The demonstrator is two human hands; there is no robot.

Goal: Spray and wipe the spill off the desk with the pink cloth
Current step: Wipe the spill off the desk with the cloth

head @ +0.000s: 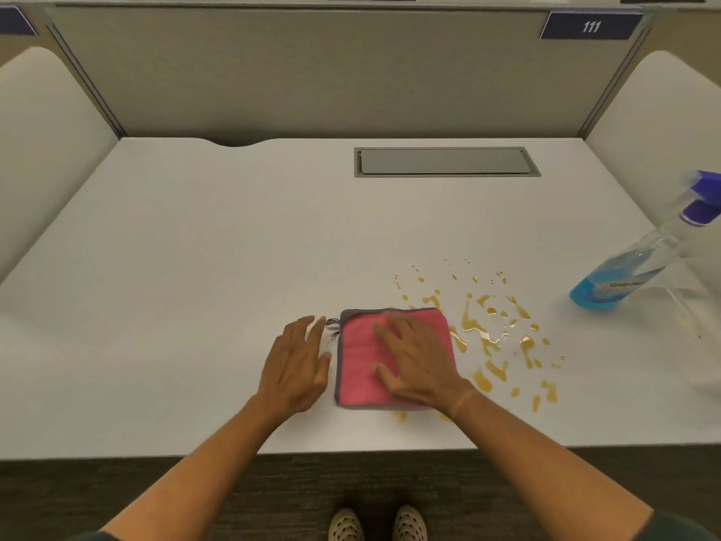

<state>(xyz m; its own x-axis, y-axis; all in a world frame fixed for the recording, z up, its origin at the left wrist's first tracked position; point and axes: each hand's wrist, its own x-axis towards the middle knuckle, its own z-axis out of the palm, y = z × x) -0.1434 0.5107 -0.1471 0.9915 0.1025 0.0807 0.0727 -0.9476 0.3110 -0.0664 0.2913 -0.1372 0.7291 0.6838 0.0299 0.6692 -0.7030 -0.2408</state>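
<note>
A folded pink cloth [359, 361] with a grey edge lies flat on the white desk [195, 267], near its front edge. My right hand [413, 361] rests palm down on the cloth's right half, fingers spread. My left hand [296, 365] lies flat on the bare desk just left of the cloth, fingers apart, holding nothing. An amber spill [495, 337] of puddles and droplets spreads to the right of the cloth and partly under its right edge. A clear spray bottle [632, 267] with blue liquid and a purple nozzle stands at the desk's right side.
A grey cable hatch [446, 162] is set into the desk at the back right. Beige partition walls [312, 72] enclose the back and both sides. A dark carpet [117, 486] and my shoes [376, 525] show below the desk's front edge.
</note>
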